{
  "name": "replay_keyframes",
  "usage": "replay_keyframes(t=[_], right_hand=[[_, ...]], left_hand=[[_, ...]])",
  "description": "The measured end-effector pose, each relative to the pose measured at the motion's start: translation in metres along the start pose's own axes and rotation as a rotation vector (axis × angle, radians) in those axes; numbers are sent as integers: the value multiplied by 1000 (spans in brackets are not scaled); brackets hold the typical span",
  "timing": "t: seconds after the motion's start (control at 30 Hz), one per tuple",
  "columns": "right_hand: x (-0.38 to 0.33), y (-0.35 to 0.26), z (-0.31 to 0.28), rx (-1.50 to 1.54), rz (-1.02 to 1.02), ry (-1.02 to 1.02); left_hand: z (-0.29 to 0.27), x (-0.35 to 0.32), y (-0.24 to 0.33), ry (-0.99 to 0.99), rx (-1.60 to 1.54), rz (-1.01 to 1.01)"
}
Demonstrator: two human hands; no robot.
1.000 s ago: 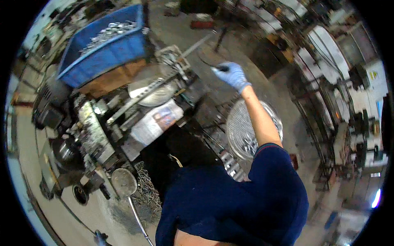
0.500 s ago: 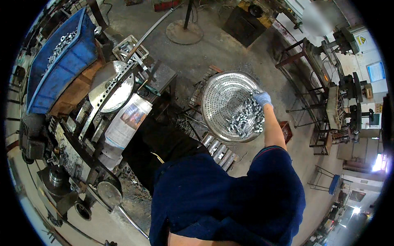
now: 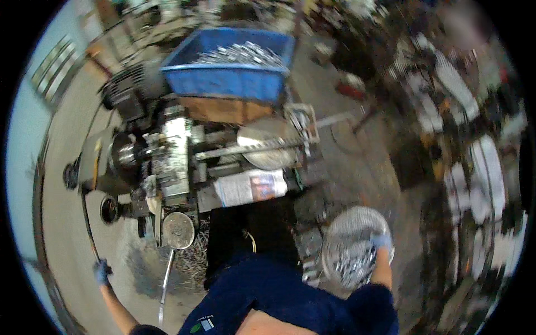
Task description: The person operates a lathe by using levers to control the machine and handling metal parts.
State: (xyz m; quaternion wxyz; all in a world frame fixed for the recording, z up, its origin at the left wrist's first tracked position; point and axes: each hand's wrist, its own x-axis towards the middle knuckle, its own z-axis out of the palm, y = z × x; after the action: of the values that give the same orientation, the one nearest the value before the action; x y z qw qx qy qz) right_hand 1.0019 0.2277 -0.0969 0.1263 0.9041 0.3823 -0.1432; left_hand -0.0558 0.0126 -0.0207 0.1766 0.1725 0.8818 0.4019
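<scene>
While blur softens the head view, the left hand (image 3: 102, 272) is curled round the end of a dark lever (image 3: 88, 228). The right hand (image 3: 381, 241) is at metal pieces (image 3: 352, 265) in a perforated basin (image 3: 353, 219); its opening and grip cannot be told. Its forearm (image 3: 382, 272) hides part of the rim.

Machinery (image 3: 176, 159) and loose metal parts (image 3: 353, 264) show a workshop.

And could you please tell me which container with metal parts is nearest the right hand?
The round silvery basin at lower right: the right hand overlaps it, while the blue bin and small pale tray are farther away.
</scene>
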Motion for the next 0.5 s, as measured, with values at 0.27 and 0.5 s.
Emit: replay_keyframes(t=[0.27,0.5], right_hand=[[95,45,57,-218,-5,-173],[87,-11,-13,864,-461,284]], left_hand=[[29,-12,-1,0,-66,63],[11,-31,-4,-111,-314,-23]])
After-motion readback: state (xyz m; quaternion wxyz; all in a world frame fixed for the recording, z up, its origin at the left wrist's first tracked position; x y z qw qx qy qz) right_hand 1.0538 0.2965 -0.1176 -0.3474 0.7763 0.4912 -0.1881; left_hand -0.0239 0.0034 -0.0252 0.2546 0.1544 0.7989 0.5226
